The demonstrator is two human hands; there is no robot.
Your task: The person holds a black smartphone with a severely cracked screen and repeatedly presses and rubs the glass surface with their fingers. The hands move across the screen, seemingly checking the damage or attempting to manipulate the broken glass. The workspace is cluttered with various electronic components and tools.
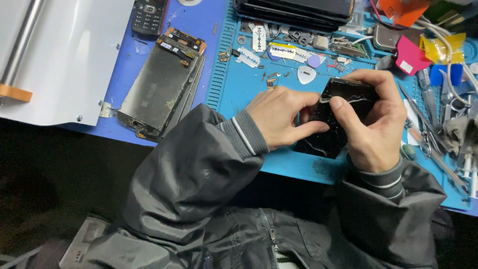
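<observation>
So the cracked black phone screen sits mid-frame on the blue silicone repair mat. Stacked dark display panels lie to its left, grey metal tweezers at right.

The phone is black, flat and shiny. White crack lines run across its glass. It is tilted, with its top end up and to the right. Its low end rests on the blue mat, near the front edge.

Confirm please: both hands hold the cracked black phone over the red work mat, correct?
Not quite. The head view shows the left hand and the right hand holding the cracked black phone over a blue work mat, not a red one.
</observation>
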